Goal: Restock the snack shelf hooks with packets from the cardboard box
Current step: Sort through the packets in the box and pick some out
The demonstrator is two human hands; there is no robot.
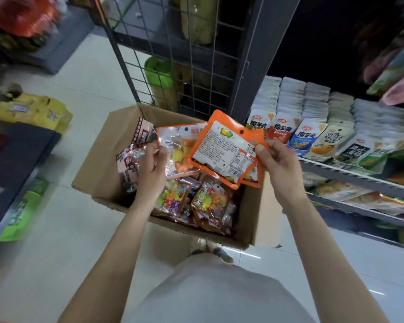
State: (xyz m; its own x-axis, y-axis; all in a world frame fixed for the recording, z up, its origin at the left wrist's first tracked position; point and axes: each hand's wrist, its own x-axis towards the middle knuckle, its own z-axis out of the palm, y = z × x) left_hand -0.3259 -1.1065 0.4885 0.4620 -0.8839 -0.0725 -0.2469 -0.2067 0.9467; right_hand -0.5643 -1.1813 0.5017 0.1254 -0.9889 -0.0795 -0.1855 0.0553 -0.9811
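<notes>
Hands over cardboard box [98, 173]: right hand [279, 170] pinches orange packet [226, 151], back side up w/ hang hole on top, prob. ready for a hook. Left hand [149, 169] grips clear packets [175, 148]. More pkts in box; wire grid rack [191, 73] behind.

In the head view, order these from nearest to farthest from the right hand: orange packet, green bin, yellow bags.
1. Orange packet: pinched by the right hand, above the box.
2. Green bin: behind the wire grid, up and left.
3. Yellow bags: far left, across the aisle.
</notes>
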